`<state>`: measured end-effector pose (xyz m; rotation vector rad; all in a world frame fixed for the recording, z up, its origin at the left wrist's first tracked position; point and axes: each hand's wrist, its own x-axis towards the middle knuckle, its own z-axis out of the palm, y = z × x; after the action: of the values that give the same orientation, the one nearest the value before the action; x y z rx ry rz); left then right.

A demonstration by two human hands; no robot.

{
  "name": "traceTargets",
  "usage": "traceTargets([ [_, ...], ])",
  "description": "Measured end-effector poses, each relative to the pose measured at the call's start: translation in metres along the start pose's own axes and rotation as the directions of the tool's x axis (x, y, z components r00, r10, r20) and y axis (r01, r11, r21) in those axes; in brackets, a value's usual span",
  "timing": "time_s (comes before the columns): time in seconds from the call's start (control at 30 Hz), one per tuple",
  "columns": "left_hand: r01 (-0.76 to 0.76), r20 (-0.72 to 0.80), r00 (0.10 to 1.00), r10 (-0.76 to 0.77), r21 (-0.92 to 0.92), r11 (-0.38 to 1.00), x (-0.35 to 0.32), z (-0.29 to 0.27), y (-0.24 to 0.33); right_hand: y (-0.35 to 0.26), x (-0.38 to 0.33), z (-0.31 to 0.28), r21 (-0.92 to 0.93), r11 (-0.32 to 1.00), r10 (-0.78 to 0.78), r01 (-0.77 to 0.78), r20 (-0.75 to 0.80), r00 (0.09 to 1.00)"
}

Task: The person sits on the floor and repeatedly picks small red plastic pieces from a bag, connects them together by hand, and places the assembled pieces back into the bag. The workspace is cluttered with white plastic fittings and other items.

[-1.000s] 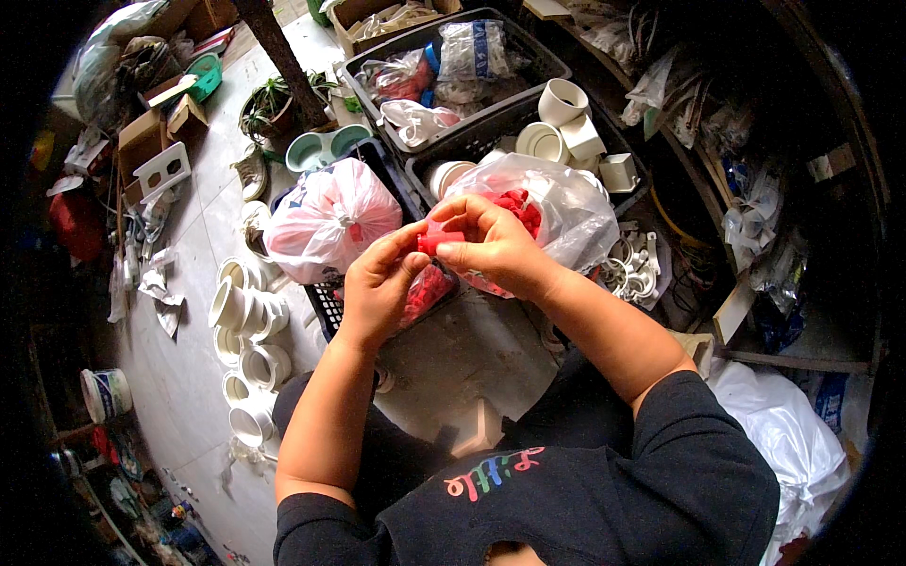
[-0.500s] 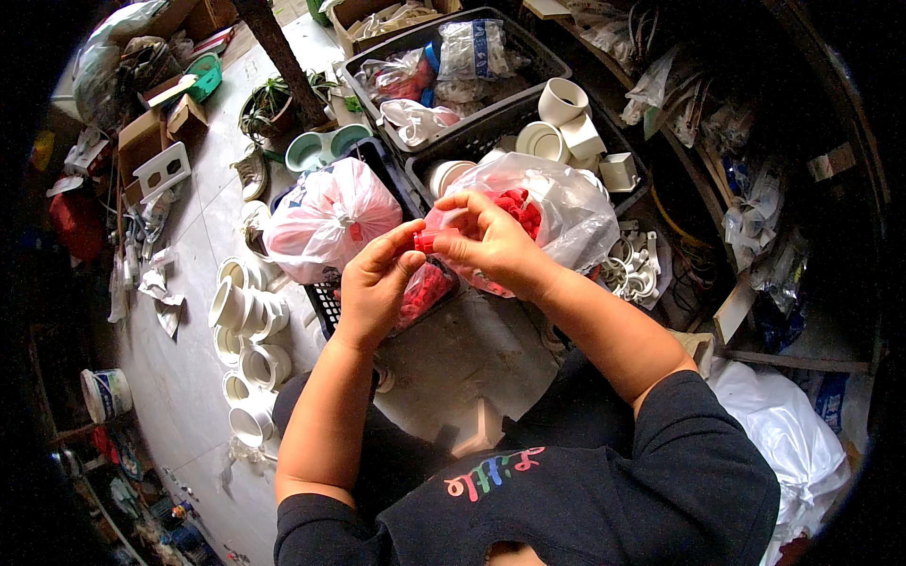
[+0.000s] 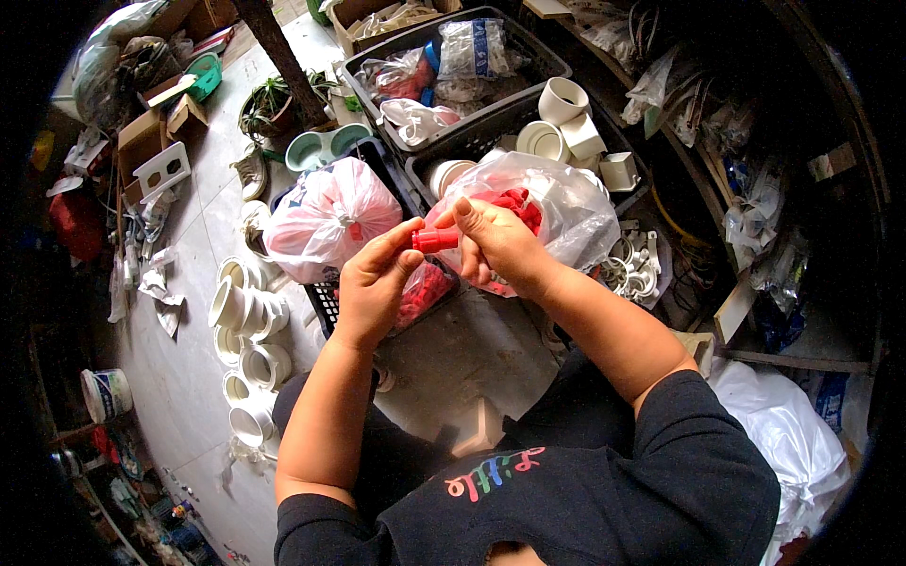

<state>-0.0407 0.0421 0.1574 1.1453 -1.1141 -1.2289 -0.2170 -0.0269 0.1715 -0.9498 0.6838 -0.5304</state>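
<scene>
Head view showed a short red tubular piece (image 3: 435, 240) held roughly level between the hands, in front of an open clear bag (image 3: 580, 212). The left hand (image 3: 373, 283) had its grip pinched on the piece's left end. The right hand (image 3: 502, 241) met the other end, fingers curled and thumb raised; whether that grip was closed on it could not be told. One piece was being handled, and whether it was finished was unclear; more red pieces (image 3: 521, 203) lay in the open bag, while a knotted bag (image 3: 335, 212) was already tied. The piece looked like glossy, hard plastic, with a wider collar at the left. Farther out, the bags were thin, crinkled film, the dark basket (image 3: 327, 300) latticed, and the white fittings (image 3: 250, 316) smooth, hollow rounds on the pale floor (image 3: 193, 377).
</scene>
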Motion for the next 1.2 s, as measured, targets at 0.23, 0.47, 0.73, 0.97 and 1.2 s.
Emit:
traceTargets([
  [0.23, 0.042, 0.002, 0.999, -0.042, -0.012, 0.999, 0.000, 0.002, 0.003, 0.000, -0.001, 0.007, 0.011, 1.000, -0.010, 0.010, -0.020, 1.000],
  [0.47, 0.061, 0.021, 0.998, -0.060, -0.037, 0.997, 0.001, 0.003, 0.002, 0.018, 0.007, 0.013, -0.226, 0.882, -0.434, 0.412, -0.054, 0.899],
  [0.73, 0.073, 0.022, 0.997, -0.072, -0.045, 0.996, 0.000, 0.003, 0.003, 0.015, 0.006, 0.014, -0.282, 0.894, -0.395, 0.349, -0.125, 0.910],
  [0.97, 0.087, 0.019, 0.996, -0.086, -0.066, 0.994, 0.000, 0.001, 0.001, 0.007, 0.000, 0.008, -0.060, 0.985, -0.165, 0.161, -0.056, 0.985],
  [1.2, 0.087, 0.029, 0.996, -0.084, -0.095, 0.992, 0.002, 0.004, 0.002, 0.020, 0.005, 0.009, -0.415, 0.821, -0.463, 0.391, -0.085, 0.882],
])
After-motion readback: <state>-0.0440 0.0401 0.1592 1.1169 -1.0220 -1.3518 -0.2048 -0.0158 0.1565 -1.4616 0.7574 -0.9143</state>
